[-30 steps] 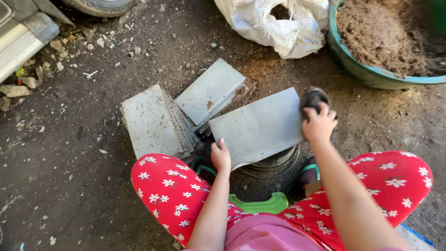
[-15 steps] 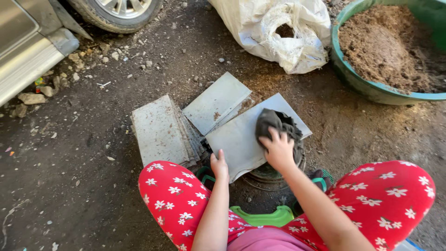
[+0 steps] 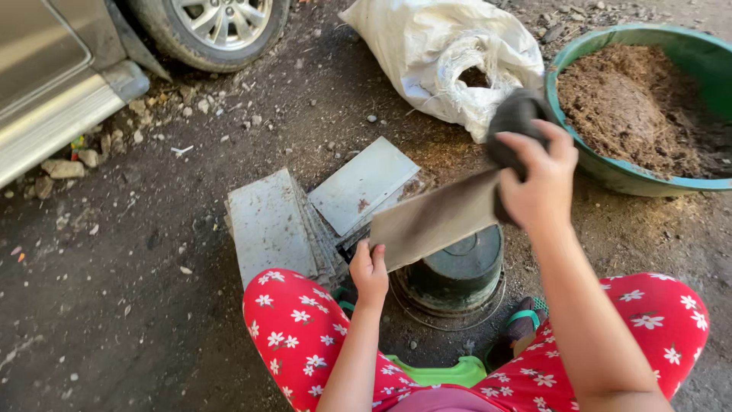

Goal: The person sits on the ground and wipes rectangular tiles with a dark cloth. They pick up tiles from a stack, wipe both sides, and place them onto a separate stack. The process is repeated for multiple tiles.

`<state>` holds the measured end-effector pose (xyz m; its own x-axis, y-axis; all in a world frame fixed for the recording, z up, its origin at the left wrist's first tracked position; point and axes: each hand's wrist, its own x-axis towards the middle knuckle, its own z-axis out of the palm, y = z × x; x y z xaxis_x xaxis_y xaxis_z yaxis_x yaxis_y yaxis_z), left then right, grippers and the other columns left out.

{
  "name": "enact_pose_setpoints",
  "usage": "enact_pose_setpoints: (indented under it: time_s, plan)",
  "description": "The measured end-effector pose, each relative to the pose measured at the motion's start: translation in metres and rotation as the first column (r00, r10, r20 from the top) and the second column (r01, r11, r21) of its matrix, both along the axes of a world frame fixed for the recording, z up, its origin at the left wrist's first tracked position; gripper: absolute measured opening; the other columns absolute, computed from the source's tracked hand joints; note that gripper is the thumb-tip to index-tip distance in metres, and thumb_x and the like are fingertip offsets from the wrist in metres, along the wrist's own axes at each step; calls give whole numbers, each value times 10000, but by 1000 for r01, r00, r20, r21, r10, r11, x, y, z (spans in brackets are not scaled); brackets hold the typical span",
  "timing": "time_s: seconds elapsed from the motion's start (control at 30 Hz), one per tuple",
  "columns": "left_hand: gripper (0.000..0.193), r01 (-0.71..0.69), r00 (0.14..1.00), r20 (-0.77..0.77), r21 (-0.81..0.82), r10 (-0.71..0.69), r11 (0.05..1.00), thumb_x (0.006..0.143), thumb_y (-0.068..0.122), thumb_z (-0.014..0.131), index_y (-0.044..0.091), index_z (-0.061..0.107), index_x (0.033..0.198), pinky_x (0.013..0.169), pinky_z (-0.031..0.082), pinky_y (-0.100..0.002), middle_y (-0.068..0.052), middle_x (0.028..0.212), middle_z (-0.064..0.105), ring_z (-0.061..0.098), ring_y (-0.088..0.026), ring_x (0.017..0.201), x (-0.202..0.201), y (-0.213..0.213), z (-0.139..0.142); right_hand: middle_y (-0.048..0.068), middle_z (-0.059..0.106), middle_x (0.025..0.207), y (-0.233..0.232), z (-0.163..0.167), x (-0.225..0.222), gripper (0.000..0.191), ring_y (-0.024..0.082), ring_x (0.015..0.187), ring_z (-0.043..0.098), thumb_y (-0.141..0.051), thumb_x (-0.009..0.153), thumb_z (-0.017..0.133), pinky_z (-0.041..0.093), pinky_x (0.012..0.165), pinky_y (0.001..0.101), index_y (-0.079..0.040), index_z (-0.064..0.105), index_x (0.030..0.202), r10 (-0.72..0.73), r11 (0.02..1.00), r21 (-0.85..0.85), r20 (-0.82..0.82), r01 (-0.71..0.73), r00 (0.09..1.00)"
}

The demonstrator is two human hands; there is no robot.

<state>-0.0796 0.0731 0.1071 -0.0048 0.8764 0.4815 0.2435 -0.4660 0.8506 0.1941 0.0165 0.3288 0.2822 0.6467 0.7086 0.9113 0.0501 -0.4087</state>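
My left hand (image 3: 369, 268) pinches the grey tile (image 3: 436, 220) by its near corner; my right hand (image 3: 538, 177) grips a dark cloth (image 3: 515, 122) against its far end, mid-wipe, I judge; next calls for steady support

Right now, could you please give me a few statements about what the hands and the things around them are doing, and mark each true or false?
1. The left hand grips the lower corner of a grey tile. True.
2. The right hand is bare and holds nothing. False: it holds a dark cloth against the tile.
3. The green basin is full of water. False: it holds brown soil.
4. A white sack lies beside the basin. True.
5. The stack of tiles sits on a table. False: it lies on the dirt ground.
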Motion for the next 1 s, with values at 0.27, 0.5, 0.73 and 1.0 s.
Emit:
enact_pose_setpoints:
  time_s: [0.27, 0.5, 0.73, 1.0]
  plan:
    - [109, -13, 997, 70, -10, 13, 1000, 1012, 129, 612, 20, 620, 1010, 708, 507, -305, -115, 831, 675, 624, -199, 728, -10, -18, 28, 67, 597, 1359, -5, -17, -75, 509, 378, 1200, 506, -124, 660, 744, 437, 964, 555, -275, 781, 1144, 162, 983, -121, 224, -138, 961]
    - [148, -65, 993, 90, -73, 71, 995, 1017, 172, 614, 31, 608, 970, 714, 481, -287, -33, 818, 638, 567, -127, 739, -28, -17, -7, 116, 604, 1324, 8, -129, 128, 329, 419, 1224, 502, -120, 828, 715, 435, 974, 561, -247, 785, 1123, -275, 913, -329, -57, 242, 960]
    - [198, -110, 787, 565, -265, 247, 958, 1121, 211, 601, 31, 539, 1065, 876, 422, -317, -17, 1016, 534, 463, -144, 956, -64, 8, 3, 175, 624, 1359, -12, -198, 68, 528, 370, 1345, 522, -265, 772, 743, 425, 1158, 450, -150, 701, 1286, -95, 966, -257, -278, 21, 956]
    - [451, 253, 565, 782, -467, 263, 847, 991, 330, 602, 95, 470, 1353, 1075, 424, -456, -31, 1346, 545, 514, -208, 1237, -7, -7, 81, 140, 547, 1475, -29, -157, -45, 850, 286, 1311, 564, -435, 872, 733, 484, 1078, 452, -93, 375, 1563, 465, 676, 415, -881, -609, -83]
